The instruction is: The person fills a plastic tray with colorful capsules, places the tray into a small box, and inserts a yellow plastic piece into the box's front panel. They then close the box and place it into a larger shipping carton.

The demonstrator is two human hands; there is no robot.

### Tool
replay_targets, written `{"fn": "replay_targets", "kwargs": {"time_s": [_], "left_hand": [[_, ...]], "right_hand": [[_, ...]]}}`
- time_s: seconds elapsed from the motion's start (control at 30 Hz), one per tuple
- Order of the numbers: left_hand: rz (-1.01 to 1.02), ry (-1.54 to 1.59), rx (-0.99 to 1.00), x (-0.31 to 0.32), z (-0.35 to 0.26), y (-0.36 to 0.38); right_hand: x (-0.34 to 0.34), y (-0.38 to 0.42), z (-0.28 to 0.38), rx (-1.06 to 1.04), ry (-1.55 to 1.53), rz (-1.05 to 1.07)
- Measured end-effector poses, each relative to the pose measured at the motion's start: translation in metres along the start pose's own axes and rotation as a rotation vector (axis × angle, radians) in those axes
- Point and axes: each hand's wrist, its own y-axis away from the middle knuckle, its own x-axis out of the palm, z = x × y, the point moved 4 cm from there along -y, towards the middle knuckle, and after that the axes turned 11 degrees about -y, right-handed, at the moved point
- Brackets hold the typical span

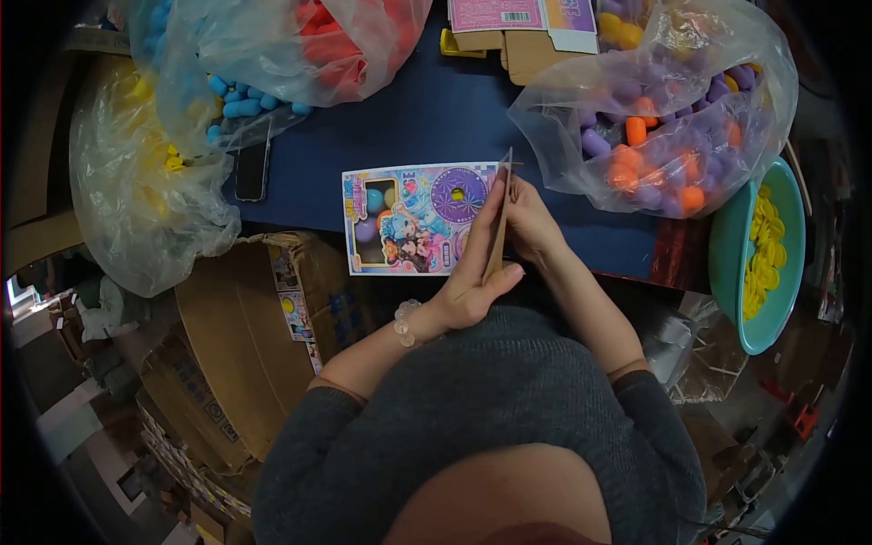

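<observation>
A colourful printed toy box with cartoon figures lies at the front edge of the blue table. Round pieces show through its dark window on the left, and a purple disc pattern with a yellow centre is at its upper right. My left hand, with a clear bead bracelet at the wrist, grips the box's right end, fingers along the front and thumb over the cardboard edge. My right hand holds the same end from the other side, near the upper corner. Its fingertips are partly hidden behind the cardboard.
Clear bags of blue, red, yellow and purple-orange pieces lie around. A teal basin holds yellow discs. A phone, flat pink boxes and an open carton are nearby.
</observation>
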Motion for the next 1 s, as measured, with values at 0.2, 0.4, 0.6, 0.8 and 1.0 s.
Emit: {"fn": "replay_targets", "kwargs": {"time_s": [0.2,0.4,0.6,0.8,1.0], "left_hand": [[0.037,-1.099,0.092,-0.059,-0.036,0.013],[0.063,-1.567,0.026,-0.077,-0.009,0.018],[0.034,-1.578,0.274,-0.079,-0.012,0.007],[0.085,-1.621,0.172,-0.078,-0.022,-0.001],[0.097,-1.546,0.207,-0.080,-0.042,-0.009]], "right_hand": [[0.010,0.020,-0.008,0.248,-1.018,0.526],[0.025,0.020,-0.004,0.150,-1.059,0.577],[0.006,-0.004,-0.003,-0.013,-0.883,0.813],[-0.010,-0.012,-0.006,-0.425,-0.215,0.198],[-0.020,0.143,0.145,-0.697,0.687,-0.299]]}}
